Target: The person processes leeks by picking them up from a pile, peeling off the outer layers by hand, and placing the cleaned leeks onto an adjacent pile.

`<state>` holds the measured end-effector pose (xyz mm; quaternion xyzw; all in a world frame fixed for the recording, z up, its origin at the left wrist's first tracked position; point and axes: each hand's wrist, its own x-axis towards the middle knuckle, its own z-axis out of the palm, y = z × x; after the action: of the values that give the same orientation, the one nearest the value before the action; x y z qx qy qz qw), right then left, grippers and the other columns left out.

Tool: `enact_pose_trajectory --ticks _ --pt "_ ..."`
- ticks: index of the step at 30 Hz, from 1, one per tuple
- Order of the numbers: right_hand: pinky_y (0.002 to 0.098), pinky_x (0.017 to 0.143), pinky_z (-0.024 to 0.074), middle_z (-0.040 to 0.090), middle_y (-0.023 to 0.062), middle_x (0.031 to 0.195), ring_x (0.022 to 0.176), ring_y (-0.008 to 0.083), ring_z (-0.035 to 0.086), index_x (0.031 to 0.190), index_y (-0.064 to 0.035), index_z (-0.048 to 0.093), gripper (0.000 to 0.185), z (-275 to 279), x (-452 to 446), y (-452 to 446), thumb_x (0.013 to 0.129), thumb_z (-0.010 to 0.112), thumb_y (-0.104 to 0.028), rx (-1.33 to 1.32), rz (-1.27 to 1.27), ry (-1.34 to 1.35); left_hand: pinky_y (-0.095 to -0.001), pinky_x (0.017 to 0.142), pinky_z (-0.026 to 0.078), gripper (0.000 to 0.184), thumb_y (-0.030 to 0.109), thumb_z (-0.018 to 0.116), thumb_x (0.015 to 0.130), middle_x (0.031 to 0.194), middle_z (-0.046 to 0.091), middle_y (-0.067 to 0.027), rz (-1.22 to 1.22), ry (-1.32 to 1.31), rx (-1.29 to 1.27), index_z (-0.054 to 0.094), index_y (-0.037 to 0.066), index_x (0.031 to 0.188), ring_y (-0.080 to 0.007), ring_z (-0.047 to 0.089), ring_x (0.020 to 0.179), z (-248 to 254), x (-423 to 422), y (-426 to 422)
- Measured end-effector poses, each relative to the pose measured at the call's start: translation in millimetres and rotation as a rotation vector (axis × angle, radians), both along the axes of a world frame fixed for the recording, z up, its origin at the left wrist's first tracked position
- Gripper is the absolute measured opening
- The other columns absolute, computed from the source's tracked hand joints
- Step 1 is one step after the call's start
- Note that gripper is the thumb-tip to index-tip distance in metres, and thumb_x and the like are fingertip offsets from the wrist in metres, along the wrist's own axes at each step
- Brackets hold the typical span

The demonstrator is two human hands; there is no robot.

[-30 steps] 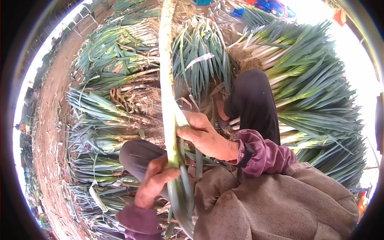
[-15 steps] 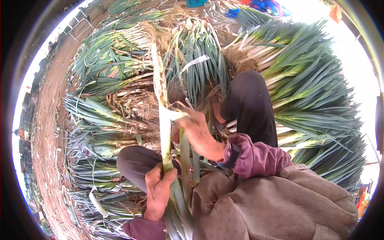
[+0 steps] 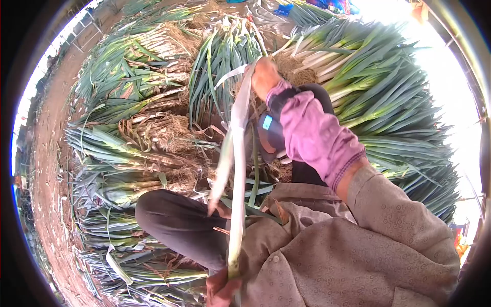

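Observation:
A long green onion (image 3: pixel 237 179) runs up the middle of the view, its white stalk upright before my lap. Low in the view, my left hand (image 3: pixel 222 289) is closed around its lower, greener part. My right hand (image 3: pixel 264 78) is high up with its fingers closed, gripping a pale outer layer (image 3: pixel 244 94) that stretches up from the stalk. Its fingertips are partly hidden and blurred. Beside the stalk, a loose pale strip (image 3: pixel 221 171) hangs down, smeared by motion.
Rooted green onion bundles (image 3: pixel 148 133) lie along the left and ahead. A large pile of green onions (image 3: pixel 388 102) fills the right side. My bent knee (image 3: pixel 171 217) is at the left of my lap. Bare brown ground (image 3: pixel 46 179) runs along the far left.
My right hand has moved up and away, pulling the outer layer from the stalk. My left hand has dropped lower with the green onion. The view has shifted slightly.

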<state>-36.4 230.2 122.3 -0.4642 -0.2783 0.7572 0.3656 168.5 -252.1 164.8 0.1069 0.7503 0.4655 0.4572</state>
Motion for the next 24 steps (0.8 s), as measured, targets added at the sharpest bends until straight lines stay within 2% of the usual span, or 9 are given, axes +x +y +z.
enact_pose_trajectory --ticks 3,5,6,9,10,13,14,19,24 --pt "0.0373 0.061 0.0516 0.061 0.0186 0.085 0.065 0.0285 0.06 0.082 0.001 0.06 0.027 -15.1 25.5 66.7 0.093 0.045 -0.019 1.707 0.334 -1.061 -0.0246 0.059 0.042 0.028 0.015 0.06 0.077 0.074 0.062 -0.0043 0.008 -0.059 0.007 0.065 -0.006 0.095 -0.0116 0.053 0.066 -9.2 18.1 -21.1" --pt "0.039 0.064 0.0509 0.062 0.0199 0.084 0.066 0.0318 0.06 0.081 -0.0003 0.062 0.027 22.9 46.9 97.1 0.092 0.047 -0.021 2.034 0.441 -1.383 -0.0247 0.059 0.042 0.029 0.016 0.06 0.076 0.075 0.062 -0.0048 0.02 -0.093 0.028 0.065 -0.006 0.095 -0.0119 0.054 0.066 -14.4 26.6 -33.4" --pt "0.0405 0.066 0.0504 0.061 0.0201 0.083 0.067 0.0337 0.059 0.082 -0.0002 0.061 0.026 29.5 47.8 126.6 0.091 0.047 -0.021 2.049 0.668 -1.441 -0.0247 0.059 0.042 0.029 0.016 0.061 0.076 0.075 0.063 -0.005 0.025 -0.108 0.042 0.065 -0.006 0.094 -0.0121 0.054 0.065 -18.3 30.4 -39.3" --pt "0.0423 0.067 0.0501 0.061 0.017 0.08 0.069 0.034 0.059 0.084 -0.0002 0.059 0.022 -14.6 -4.2 156.1 0.09 0.044 -0.015 0.402 0.211 0.345 -0.0248 0.059 0.043 0.03 0.017 0.061 0.075 0.075 0.063 -0.0056 -0.032 0.07 0.195 0.065 -0.006 0.094 -0.0126 0.055 0.065 -37.7 22.6 -51.6" --pt "0.0414 0.064 0.0484 0.059 0.0153 0.078 0.067 0.0309 0.058 0.083 -0.0013 0.059 0.017 -38.7 0.3 126.3 0.087 0.046 -0.012 0.835 0.399 0.166 -0.0248 0.058 0.043 0.03 0.017 0.061 0.075 0.075 0.063 -0.0058 -0.076 0.227 0.287 0.065 -0.006 0.094 -0.0127 0.055 0.065 -46.8 13.0 -53.4" --pt "0.0394 0.054 0.0427 0.056 0.0146 0.07 0.063 0.0234 0.057 0.079 -0.0044 0.062 0.009 -69.3 30.8 -4.6 0.077 0.054 -0.005 2.166 0.542 -0.473 -0.0303 0.041 0.046 0.036 0.023 0.066 0.076 0.06 0.061 -0.0146 0.386 -0.315 0.408 0.063 -0.011 0.087 -0.0214 0.057 0.043 -4.7 -35.5 3.1" --pt "0.0431 0.056 0.0491 0.06 0.0192 0.067 0.062 0.033 0.062 0.067 -0.0015 0.061 0.022 -41.1 48.5 -68.6 0.082 0.054 -0.016 1.315 0.847 -0.518 -0.0301 0.041 0.046 0.039 0.026 0.067 0.076 0.059 0.06 -0.0153 0.4 -0.264 0.457 0.062 -0.011 0.088 -0.021 0.057 0.044 -6.4 -45.5 7.0" --pt "0.0471 0.067 0.0523 0.067 0.0182 0.083 0.082 0.0352 0.067 0.091 -0.0022 0.063 0.024 -108.8 141.3 -175.2 0.076 0.063 -0.021 1.708 1.765 -0.654 -0.0306 0.048 0.048 0.04 0.024 0.068 0.076 0.061 0.059 -0.0134 0.439 -0.199 0.476 0.059 -0.008 0.098 -0.0205 0.058 0.049 1.0 -80.6 30.4" --pt "0.0454 0.067 0.0491 0.062 0.0178 0.086 0.081 0.0328 0.064 0.095 -0.0011 0.057 0.029 -67.7 149.1 -178.6 0.076 0.064 -0.021 1.599 2.016 -0.293 -0.0287 0.054 0.049 0.041 0.016 0.073 0.071 0.07 0.06 -0.0084 0.398 -0.103 0.411 0.059 -0.006 0.103 -0.0175 0.059 0.055 21.1 -89.3 51.8"
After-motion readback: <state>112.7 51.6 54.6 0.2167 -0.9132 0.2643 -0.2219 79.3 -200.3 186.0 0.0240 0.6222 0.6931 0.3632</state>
